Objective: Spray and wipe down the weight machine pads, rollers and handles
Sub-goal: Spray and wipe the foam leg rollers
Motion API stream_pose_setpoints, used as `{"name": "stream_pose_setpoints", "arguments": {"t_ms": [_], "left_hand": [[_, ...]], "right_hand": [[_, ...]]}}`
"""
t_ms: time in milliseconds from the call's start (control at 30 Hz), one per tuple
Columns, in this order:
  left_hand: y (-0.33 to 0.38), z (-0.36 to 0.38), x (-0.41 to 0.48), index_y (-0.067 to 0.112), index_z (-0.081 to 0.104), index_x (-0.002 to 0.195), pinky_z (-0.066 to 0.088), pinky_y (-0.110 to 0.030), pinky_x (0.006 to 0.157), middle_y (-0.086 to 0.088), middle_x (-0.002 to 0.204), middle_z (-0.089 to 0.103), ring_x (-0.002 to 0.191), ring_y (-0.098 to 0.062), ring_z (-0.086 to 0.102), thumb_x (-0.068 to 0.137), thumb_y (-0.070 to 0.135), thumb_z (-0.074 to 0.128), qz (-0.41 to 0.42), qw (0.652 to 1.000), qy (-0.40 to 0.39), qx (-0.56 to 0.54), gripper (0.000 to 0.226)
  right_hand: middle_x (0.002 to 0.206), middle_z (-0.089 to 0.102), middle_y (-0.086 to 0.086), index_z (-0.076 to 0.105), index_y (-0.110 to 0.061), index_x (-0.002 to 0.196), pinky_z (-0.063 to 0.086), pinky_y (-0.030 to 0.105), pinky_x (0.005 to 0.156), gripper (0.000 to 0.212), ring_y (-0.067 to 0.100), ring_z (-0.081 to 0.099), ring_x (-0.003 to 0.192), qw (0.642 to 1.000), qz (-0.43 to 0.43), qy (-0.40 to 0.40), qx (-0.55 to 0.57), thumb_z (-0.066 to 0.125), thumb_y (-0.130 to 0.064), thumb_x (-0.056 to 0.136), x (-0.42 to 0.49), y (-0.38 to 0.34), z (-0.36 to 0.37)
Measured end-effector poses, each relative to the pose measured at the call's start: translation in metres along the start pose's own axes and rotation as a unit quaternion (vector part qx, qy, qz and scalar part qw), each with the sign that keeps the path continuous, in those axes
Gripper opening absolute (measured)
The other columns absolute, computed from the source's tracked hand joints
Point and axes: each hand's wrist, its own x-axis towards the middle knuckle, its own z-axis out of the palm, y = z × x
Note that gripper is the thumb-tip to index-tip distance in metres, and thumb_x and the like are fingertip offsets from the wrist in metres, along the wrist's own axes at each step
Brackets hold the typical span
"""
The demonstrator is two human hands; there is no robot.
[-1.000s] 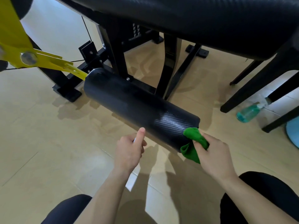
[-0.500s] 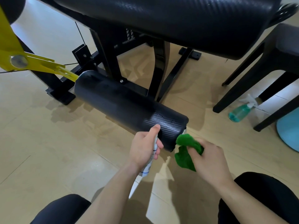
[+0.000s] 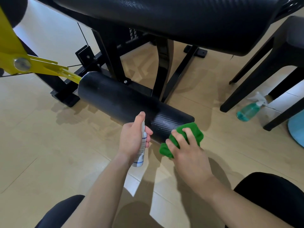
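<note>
Now the right hand (image 3: 189, 153) is lying on top of the green cloth (image 3: 195, 131), fingers spread and only slightly bent, pressing it onto the near end of the black roller (image 3: 123, 102). Half a second ago that cloth was hanging bunched in the hand just below the roller's end, off the surface. The left hand (image 3: 134, 137) is staying just beside the roller as before, fingers wrapping a white spray bottle (image 3: 141, 153), thumb sitting on its top, base pointing back toward the person. The bottle is opaque, so its contents cannot be told.

Both dark-clothed knees (image 3: 271, 195) are showing at the bottom edge. The roller is running diagonally away to a yellow lever arm (image 3: 41, 65) at its far left end.

Farther right, a teal spray bottle (image 3: 248, 111) is lying on its side on the floor (image 3: 41, 137) beside black chair legs (image 3: 256, 76); fill level unclear. The seat pad (image 3: 164, 17) is spanning the top.
</note>
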Motion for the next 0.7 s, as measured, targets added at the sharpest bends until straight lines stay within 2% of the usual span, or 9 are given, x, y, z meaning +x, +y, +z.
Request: {"name": "stream_pose_setpoints", "arguments": {"t_ms": [100, 267, 333, 433, 500, 567, 633, 700], "left_hand": [[-0.011, -0.006, -0.001, 0.001, 0.066, 0.068, 0.048, -0.032, 0.056, -0.014, 0.055, 0.054, 0.049, -0.022, 0.050, 0.105, 0.053, 0.047, -0.009, 1.000, 0.000, -0.007, 0.067], [-0.027, -0.006, -0.005, 0.001, 0.067, 0.065, 0.048, -0.032, 0.057, -0.016, 0.054, 0.054, 0.047, -0.024, 0.050, 0.105, 0.054, 0.048, -0.015, 1.000, -0.019, 0.004, 0.069], [-0.029, -0.005, -0.008, -0.004, 0.067, 0.068, 0.047, -0.031, 0.057, -0.017, 0.055, 0.054, 0.047, -0.024, 0.049, 0.105, 0.054, 0.049, -0.019, 0.999, -0.042, 0.010, 0.071], [-0.028, 0.002, -0.012, -0.015, 0.062, 0.071, 0.046, -0.029, 0.054, -0.017, 0.054, 0.053, 0.046, -0.023, 0.047, 0.106, 0.048, 0.049, -0.013, 0.997, -0.074, 0.018, 0.074], [-0.026, 0.007, -0.013, -0.014, 0.059, 0.066, 0.044, -0.030, 0.055, -0.017, 0.051, 0.051, 0.044, -0.023, 0.045, 0.106, 0.044, 0.050, 0.003, 0.995, -0.094, 0.037, 0.071], [-0.024, 0.008, -0.014, -0.006, 0.057, 0.055, 0.044, -0.032, 0.056, -0.015, 0.046, 0.049, 0.043, -0.024, 0.044, 0.100, 0.042, 0.049, 0.022, 0.991, -0.116, 0.062, 0.066], [-0.027, 0.006, -0.014, 0.000, 0.054, 0.050, 0.044, -0.032, 0.057, -0.013, 0.043, 0.048, 0.042, -0.025, 0.044, 0.097, 0.037, 0.046, 0.033, 0.988, -0.125, 0.081, 0.061], [-0.032, 0.001, -0.011, -0.001, 0.056, 0.050, 0.044, -0.032, 0.056, -0.014, 0.043, 0.048, 0.041, -0.024, 0.045, 0.103, 0.031, 0.049, 0.031, 0.992, -0.100, 0.077, 0.062]], "right_hand": [[0.128, 0.064, 0.009, 0.074, -0.011, 0.114, 0.055, 0.037, 0.046, 0.055, 0.040, 0.045, 0.117, 0.999, -0.021, 0.016, -0.029, 0.083, -0.004, 0.060, -0.007, -0.005, 0.002], [0.126, 0.063, 0.006, 0.074, -0.015, 0.114, 0.057, 0.036, 0.050, 0.061, 0.033, 0.047, 0.116, 1.000, -0.011, 0.015, 0.016, 0.085, -0.002, 0.055, -0.003, 0.000, -0.009], [0.127, 0.062, 0.004, 0.075, -0.017, 0.117, 0.060, 0.040, 0.067, 0.062, 0.029, 0.050, 0.115, 0.996, 0.042, 0.030, 0.077, 0.088, -0.003, 0.057, -0.003, 0.008, -0.023], [0.131, 0.057, 0.002, 0.070, -0.015, 0.125, 0.046, 0.034, 0.101, 0.057, 0.023, 0.053, 0.118, 0.972, 0.134, 0.085, 0.175, 0.079, -0.001, 0.070, -0.005, 0.021, -0.039], [0.130, 0.054, 0.000, 0.067, -0.010, 0.126, 0.036, 0.020, 0.109, 0.052, 0.010, 0.049, 0.119, 0.938, 0.204, 0.134, 0.244, 0.073, 0.005, 0.076, -0.003, 0.026, -0.047], [0.131, 0.051, -0.003, 0.064, -0.007, 0.129, 0.027, 0.006, 0.108, 0.046, 0.002, 0.044, 0.120, 0.916, 0.239, 0.171, 0.274, 0.066, 0.001, 0.083, 0.000, 0.024, -0.050], [0.141, 0.046, 0.001, 0.056, -0.007, 0.138, 0.022, 0.010, 0.114, 0.051, 0.006, 0.040, 0.131, 0.925, 0.215, 0.151, 0.274, 0.061, -0.009, 0.087, 0.001, 0.021, -0.046], [0.153, 0.037, 0.010, 0.046, -0.006, 0.147, 0.018, 0.028, 0.123, 0.061, 0.023, 0.031, 0.145, 0.960, 0.129, 0.088, 0.231, 0.064, -0.013, 0.089, 0.005, 0.017, -0.031]]}}
